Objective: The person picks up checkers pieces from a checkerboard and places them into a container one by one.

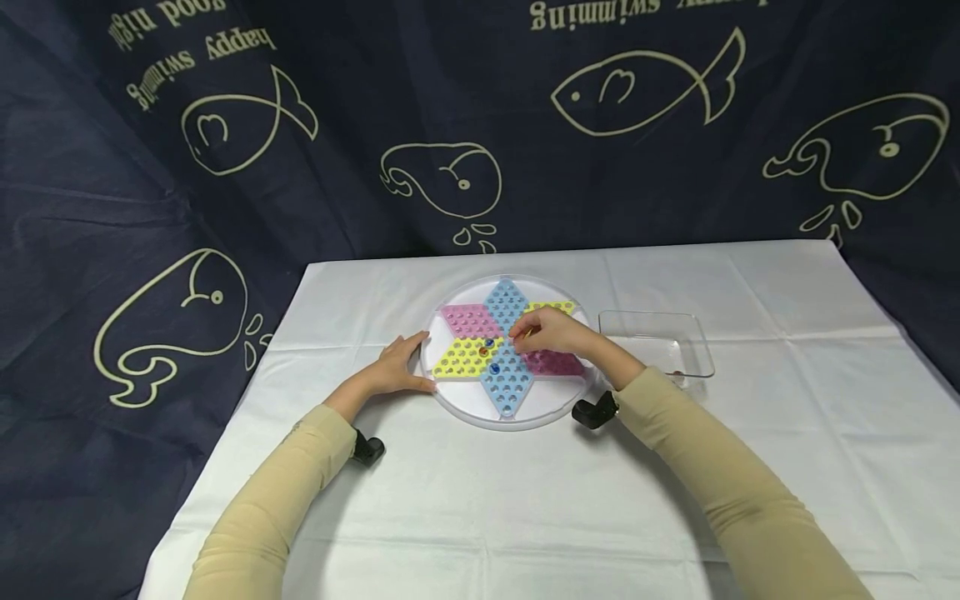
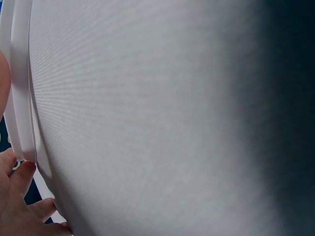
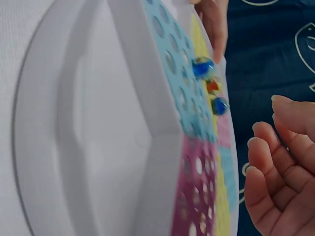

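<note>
A round white game board (image 1: 465, 404) lies on the cloth, bearing a star of blue, yellow and pink holed sections. My left hand (image 1: 393, 367) spreads at the board's left edge, thumb and fingertips at the rim. My right hand (image 1: 551, 331) is bent over the star's middle, thumb and index finger close together and the other fingers curled. I cannot tell whether a marble sits between those fingertips. Just left of it on the board are a blue marble (image 3: 203, 68), an orange-red marble (image 3: 213, 86) and another blue marble (image 3: 220, 105).
A clear rectangular plastic box (image 1: 652, 342) stands right of the board, with something small and reddish near its front corner. White cloth (image 1: 420, 517) covers the table. A dark blue curtain (image 1: 337, 200) with fish and whale drawings hangs behind.
</note>
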Action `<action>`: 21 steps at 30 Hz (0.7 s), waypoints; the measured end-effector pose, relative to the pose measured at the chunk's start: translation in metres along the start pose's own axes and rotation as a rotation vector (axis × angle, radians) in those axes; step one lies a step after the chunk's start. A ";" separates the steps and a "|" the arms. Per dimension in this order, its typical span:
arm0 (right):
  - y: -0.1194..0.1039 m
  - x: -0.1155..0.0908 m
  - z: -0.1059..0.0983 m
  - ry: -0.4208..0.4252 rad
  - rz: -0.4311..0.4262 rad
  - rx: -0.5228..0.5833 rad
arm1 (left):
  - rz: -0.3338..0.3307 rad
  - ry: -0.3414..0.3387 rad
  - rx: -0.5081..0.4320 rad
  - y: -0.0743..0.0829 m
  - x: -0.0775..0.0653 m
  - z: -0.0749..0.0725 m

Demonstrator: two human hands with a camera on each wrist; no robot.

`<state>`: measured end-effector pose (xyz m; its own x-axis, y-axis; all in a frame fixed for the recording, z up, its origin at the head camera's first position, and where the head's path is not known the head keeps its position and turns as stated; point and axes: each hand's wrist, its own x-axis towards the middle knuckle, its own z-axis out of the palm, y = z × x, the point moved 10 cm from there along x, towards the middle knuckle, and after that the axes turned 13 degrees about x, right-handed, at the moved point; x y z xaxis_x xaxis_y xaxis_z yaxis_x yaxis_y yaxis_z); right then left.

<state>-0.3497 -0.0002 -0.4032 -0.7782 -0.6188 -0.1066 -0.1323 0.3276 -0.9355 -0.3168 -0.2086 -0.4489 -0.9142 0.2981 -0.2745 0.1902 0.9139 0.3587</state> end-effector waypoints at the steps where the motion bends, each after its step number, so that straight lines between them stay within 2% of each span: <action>1: 0.001 0.001 0.003 -0.005 0.005 -0.003 | 0.002 0.001 0.001 0.000 0.000 0.000; 7: 0.008 0.008 0.017 -0.029 0.037 -0.045 | 0.001 0.002 0.006 0.000 0.001 0.000; 21: 0.009 0.016 0.043 -0.091 0.021 -0.103 | -0.014 0.000 0.004 -0.002 0.001 0.001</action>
<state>-0.3365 -0.0376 -0.4277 -0.7228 -0.6723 -0.1600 -0.1827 0.4092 -0.8940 -0.3179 -0.2093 -0.4509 -0.9168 0.2855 -0.2792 0.1792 0.9190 0.3512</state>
